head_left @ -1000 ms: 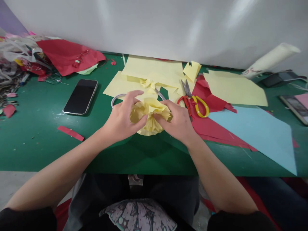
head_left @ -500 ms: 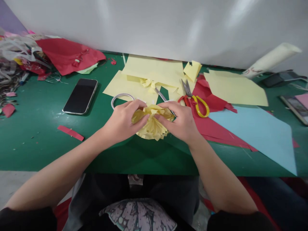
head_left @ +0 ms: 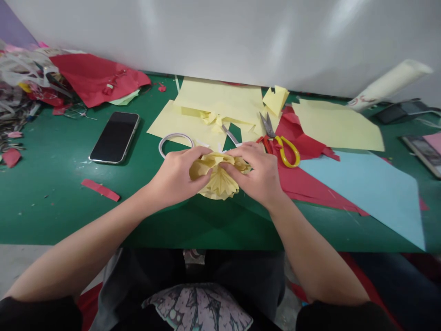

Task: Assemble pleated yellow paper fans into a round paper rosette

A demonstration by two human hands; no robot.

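A pleated yellow paper flower (head_left: 220,181) is held between both hands, above the green table near its front edge. My left hand (head_left: 179,172) grips its left side, thumb in front and fingers behind. On the other side my right hand (head_left: 257,170) pinches the upper right folds near the middle. The fan-like pleats spread downward below the thumbs, while the fingers cover parts of the edge. Just behind the left hand lies a roll of tape (head_left: 176,136). Beyond the right hand are yellow-handled scissors (head_left: 288,151) and a metal blade (head_left: 230,134).
A phone (head_left: 115,138) and a red paper strip (head_left: 101,190) lie to the left. Yellow sheets (head_left: 218,96), red paper (head_left: 310,188) and a blue sheet (head_left: 375,184) cover the back and right. Scraps and bags (head_left: 31,82) heap at far left. A white wall (head_left: 220,41) rises behind.
My fingers have shifted slightly on the yellow paper flower, and its upper folds look a little rearranged. Both hands still hold it in nearly the same place.
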